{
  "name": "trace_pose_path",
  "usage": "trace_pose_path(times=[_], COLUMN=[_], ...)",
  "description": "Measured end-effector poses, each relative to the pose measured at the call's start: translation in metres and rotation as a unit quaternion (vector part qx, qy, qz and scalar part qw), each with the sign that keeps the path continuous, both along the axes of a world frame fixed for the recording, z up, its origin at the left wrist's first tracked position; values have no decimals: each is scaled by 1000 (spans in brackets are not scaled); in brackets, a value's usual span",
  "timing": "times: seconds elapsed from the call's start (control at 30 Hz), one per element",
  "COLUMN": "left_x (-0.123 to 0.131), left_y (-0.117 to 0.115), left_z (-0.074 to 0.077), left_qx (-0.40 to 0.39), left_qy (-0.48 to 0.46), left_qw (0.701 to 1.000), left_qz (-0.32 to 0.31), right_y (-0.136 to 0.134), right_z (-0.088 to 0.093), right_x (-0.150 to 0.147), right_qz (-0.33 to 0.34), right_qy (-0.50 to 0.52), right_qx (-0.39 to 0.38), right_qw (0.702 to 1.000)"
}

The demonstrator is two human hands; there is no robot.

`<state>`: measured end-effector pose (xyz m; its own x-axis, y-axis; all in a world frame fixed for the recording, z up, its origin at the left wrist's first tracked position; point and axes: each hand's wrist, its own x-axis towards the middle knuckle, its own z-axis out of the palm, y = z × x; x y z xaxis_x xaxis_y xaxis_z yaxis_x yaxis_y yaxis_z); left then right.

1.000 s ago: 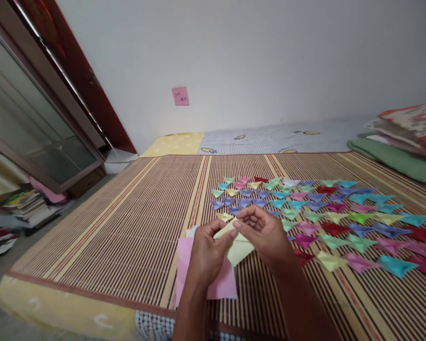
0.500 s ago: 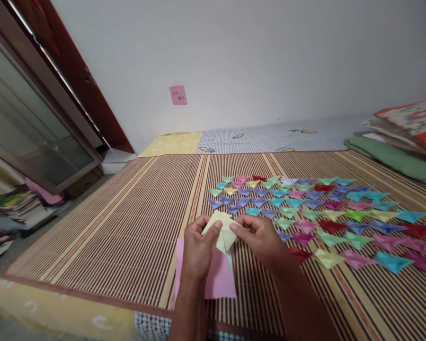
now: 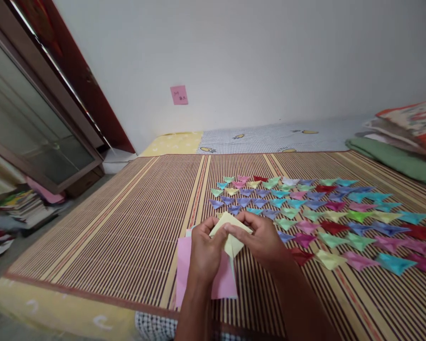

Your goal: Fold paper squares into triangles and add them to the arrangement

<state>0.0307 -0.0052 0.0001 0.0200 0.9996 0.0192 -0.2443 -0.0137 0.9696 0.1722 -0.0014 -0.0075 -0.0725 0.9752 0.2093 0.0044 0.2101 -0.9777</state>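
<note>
A pale yellow folded paper [image 3: 234, 245] is held up between both hands, one corner pointing away from me and another toward me. My left hand [image 3: 206, 246] grips its left side, thumb pressed on top and fingers behind. From the right, my right hand [image 3: 262, 237] pinches it, with its thumb lying across the middle beside the left thumb. Below the hands, pink paper sheets [image 3: 224, 282] lie on the striped mat, partly hidden by my left hand and wrist. Rows of small folded paper shapes [image 3: 329, 259] in many colours spread to the right.
The striped bamboo mat [image 3: 128, 227] covers the bed. A green folded cloth [image 3: 394, 158] and a patterned pillow [image 3: 415, 116] are stacked at the far right. On the wall is a pink note [image 3: 179, 95]. Books [image 3: 23, 208] are piled at the left, below the bed.
Both thumbs have come together at the middle of the yellow paper, and its far corner now forms a clear point. The hands have shifted slightly right.
</note>
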Motion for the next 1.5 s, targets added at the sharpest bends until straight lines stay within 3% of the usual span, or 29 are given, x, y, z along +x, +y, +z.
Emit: trace_pose_path(times=[0.13, 0.33, 0.6, 0.93, 1.13, 1.27, 1.37, 1.5], left_x=[-1, 1, 0, -12, -31, -33, -27, -20], left_y=[1, 0, -3, 1, 6, 4, 1, 1], left_z=[-3, -5, 8, 0, -1, 3, 5, 0], left_qx=[-8, 13, -6, 24, 16, -6, -36, -42], left_qy=[-9, 13, 19, 31, 47, 52, 45, 63], left_qw=[1000, 998, 997, 993, 994, 997, 992, 988], left_qz=[4, -53, -80, -114, -95, -62, -110, -136], right_y=[3, 5, 1, 1, 2, 1, 0, 1], right_z=[-5, -4, 0, -1, 0, 5, 8, 6], right_x=[0, 5, -9, -3, 3, 5, 4, 5], right_qz=[2, -4, -145, -149, -155, -93, 3, 25], right_qy=[22, 58, -92, -91, -94, -111, -116, -62], right_qx=[-24, -31, 91, 119, 120, 107, 81, 32], right_qw=[999, 998, 981, 977, 976, 984, 990, 997])
